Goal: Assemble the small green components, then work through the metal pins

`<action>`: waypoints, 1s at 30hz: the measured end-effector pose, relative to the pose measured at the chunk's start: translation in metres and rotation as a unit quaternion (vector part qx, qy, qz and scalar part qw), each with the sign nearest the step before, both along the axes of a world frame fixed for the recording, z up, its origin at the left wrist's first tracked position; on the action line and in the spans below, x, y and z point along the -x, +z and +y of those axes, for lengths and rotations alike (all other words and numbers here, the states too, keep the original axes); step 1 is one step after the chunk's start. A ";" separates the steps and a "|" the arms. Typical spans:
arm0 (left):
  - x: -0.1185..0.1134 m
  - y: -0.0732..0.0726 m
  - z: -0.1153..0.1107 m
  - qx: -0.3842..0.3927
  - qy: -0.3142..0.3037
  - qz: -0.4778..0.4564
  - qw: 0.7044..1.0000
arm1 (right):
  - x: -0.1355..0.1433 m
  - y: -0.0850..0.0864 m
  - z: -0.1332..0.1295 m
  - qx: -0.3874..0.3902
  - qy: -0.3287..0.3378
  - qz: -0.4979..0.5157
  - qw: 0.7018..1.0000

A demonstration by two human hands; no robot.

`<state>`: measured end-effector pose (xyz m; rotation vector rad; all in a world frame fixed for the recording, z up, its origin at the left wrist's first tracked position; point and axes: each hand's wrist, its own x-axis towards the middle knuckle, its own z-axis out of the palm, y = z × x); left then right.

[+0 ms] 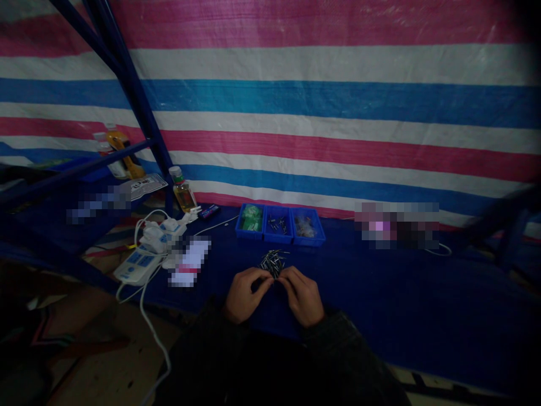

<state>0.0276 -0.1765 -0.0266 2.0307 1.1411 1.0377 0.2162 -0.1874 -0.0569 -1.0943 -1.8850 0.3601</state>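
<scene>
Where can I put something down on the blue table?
Widest: right of the right hand, in front of the pixelated area. Smaller: between the left hand and the pixelated white thing. Crowded: around the power strip, blue trays and pile of thin pieces.

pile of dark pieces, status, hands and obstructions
Left hand, right hand at near edge of pile. Pile loose on table. Blue trays beyond, nothing seen blocking.

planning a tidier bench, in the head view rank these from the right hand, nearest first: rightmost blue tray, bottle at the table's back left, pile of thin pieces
From the right hand:
1. Pile of thin pieces, just ahead, slightly left.
2. Rightmost blue tray, ahead, toward the back of the table.
3. Bottle, far off, back left.
</scene>
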 end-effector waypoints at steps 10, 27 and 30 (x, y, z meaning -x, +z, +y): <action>0.001 -0.002 0.001 0.010 0.014 -0.020 1.000 | -0.001 0.000 0.000 0.005 0.001 0.037 0.999; -0.001 -0.002 0.000 0.009 -0.003 -0.003 1.000 | 0.002 0.001 -0.001 0.006 0.023 0.008 1.000; 0.000 -0.002 0.000 0.009 0.008 -0.005 1.000 | 0.001 0.001 -0.001 0.004 0.007 0.002 1.000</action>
